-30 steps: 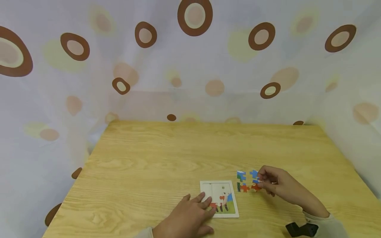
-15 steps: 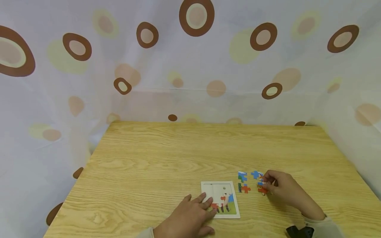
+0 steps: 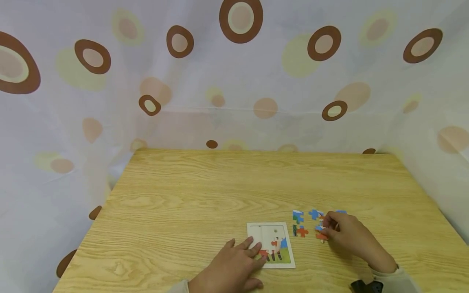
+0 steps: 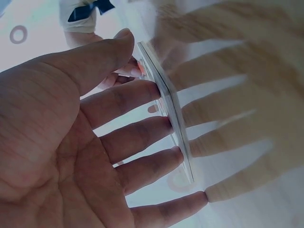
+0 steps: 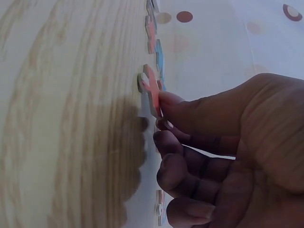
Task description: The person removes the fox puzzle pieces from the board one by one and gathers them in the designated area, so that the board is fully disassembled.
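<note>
My left hand [image 3: 232, 264] lies with spread, straight fingers on the lower left of a white-framed jigsaw tray [image 3: 289, 265]. The tray is partly filled with a picture showing green ground and a pale figure; in the left wrist view, fingertips touch the edge of the tray [image 4: 167, 107]. To the right, my right hand [image 3: 349, 236] pinches a red jigsaw piece [image 3: 321, 236] between thumb and fingers. Seen from the right wrist, the red piece [image 5: 152, 90] is tilted close over the wood, and the other fingers are curled beneath the thumb.
Loose jigsaw pieces lie between tray and right hand: a blue-green one [image 3: 298, 215], a red one [image 3: 302, 232] and a blue one [image 3: 314, 214]. Another blue piece [image 3: 341, 211] shows behind the right hand. A patterned cloth [image 3: 234, 126] hangs behind the wooden table [image 3: 205, 183].
My right hand has shifted slightly right and down, drawing the red piece away from the loose ones. A blue piece now shows behind the hand. My left hand stays put.
</note>
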`<state>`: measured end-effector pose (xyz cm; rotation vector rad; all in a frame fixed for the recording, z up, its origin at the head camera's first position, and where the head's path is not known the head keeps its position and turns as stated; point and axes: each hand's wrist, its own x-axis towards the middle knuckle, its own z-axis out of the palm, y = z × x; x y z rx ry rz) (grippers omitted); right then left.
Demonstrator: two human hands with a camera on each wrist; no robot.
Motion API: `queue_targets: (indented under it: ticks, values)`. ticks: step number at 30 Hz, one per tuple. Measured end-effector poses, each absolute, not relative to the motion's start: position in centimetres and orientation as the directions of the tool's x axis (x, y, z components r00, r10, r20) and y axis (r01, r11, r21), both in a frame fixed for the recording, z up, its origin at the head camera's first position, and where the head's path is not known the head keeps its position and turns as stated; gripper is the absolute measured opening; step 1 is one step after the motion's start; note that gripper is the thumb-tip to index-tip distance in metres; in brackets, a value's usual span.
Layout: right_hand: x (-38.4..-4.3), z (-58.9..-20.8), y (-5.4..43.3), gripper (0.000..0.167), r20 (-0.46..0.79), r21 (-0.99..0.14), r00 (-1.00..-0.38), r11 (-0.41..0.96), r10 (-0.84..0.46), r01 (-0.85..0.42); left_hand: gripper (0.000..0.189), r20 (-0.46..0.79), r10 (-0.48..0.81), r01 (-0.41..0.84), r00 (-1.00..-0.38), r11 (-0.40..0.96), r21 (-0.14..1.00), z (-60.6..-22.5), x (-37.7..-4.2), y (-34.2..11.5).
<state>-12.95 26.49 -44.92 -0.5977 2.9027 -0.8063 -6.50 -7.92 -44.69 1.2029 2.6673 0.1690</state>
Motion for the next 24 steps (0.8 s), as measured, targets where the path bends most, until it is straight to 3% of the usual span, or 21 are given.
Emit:
queue_targets:
  ticks: [17,24]
  values:
    - [-12.7,-44.9,25.7,0.017,0.010,-0.447,-0.942,0.841,-0.336,-0.305,0.063,-0.131,0.754,0.733,-0.644,0.657,0.176,-44.6,-6.4,-7.9]
    - [-12.2,-44.4,25.4,0.017,0.067,-0.464,-0.941,0.824,-0.333,-0.325,0.062,-0.124,0.755,0.731,-0.644,0.655,0.192,-44.7,-6.5,-8.0]
